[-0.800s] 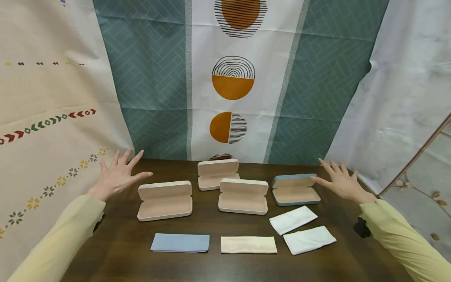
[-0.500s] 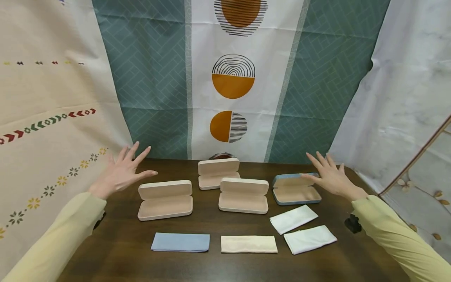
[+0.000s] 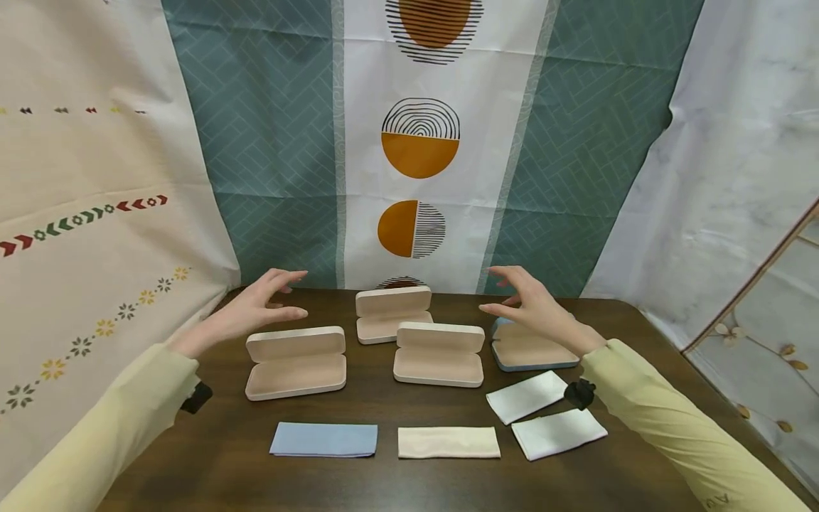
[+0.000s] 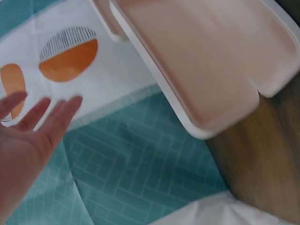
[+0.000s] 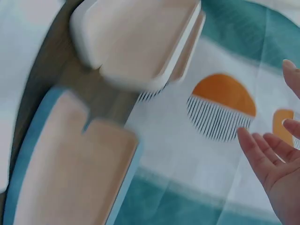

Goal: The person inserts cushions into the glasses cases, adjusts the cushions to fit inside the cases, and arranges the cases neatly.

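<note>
My left hand (image 3: 265, 302) hovers above and behind the left cream glasses case (image 3: 297, 373), holding nothing, fingers loosely bent. The same pose shows in my right hand (image 3: 527, 306), held over the blue glasses case (image 3: 531, 353) and partly covering it. Two more cream cases, one at the back (image 3: 384, 328) and one in front of it (image 3: 440, 366), stand between the hands. All the cases lie with lids raised and pinkish linings bare. Nearer lie a folded blue cloth (image 3: 324, 439), a cream cloth (image 3: 448, 442) and two white cloths, one behind (image 3: 523, 400), one in front (image 3: 559, 434).
The dark wooden table (image 3: 211, 455) bears everything. A patterned green and white curtain (image 3: 419, 235) hangs along its back edge. Pale cloth sheets hang at the left (image 3: 83, 284) and at the right (image 3: 723, 178).
Both hands have moved inward toward each other, the right one farther. Their spread fingers are now drawn together and bent. The cases and cloths have stayed in place.
</note>
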The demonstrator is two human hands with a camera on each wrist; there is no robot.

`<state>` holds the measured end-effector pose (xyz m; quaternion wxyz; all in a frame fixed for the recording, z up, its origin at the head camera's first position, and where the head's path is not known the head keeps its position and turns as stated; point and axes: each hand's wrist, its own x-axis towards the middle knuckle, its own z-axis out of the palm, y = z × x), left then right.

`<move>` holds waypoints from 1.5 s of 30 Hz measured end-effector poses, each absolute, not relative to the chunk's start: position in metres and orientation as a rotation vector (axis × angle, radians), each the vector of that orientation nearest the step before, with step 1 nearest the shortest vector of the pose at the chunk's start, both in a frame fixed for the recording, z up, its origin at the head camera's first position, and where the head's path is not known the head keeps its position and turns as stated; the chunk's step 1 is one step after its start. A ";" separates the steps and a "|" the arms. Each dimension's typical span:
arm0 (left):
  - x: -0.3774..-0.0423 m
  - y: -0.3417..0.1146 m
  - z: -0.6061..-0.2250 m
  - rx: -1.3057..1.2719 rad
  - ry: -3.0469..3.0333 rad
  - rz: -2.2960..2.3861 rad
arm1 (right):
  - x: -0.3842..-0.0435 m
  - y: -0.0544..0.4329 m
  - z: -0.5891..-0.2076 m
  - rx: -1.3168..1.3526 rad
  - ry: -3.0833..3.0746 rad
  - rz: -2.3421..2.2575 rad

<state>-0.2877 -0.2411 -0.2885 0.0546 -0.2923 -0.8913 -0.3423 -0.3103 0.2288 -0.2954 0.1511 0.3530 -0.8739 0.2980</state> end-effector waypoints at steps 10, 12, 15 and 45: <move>-0.286 -0.227 -0.306 -1.169 -2.753 -1.215 | -0.305 0.165 -0.306 1.209 -2.478 0.939; -0.285 -0.225 -0.313 -1.231 -2.785 -1.255 | -0.304 0.154 -0.311 1.259 -2.472 0.941; -0.281 -0.222 -0.324 -1.303 -2.837 -1.275 | -0.303 0.140 -0.320 1.369 -2.455 0.962; -0.260 -0.228 -0.384 -1.465 -2.967 -1.232 | -0.270 0.051 -0.390 1.731 -2.899 0.771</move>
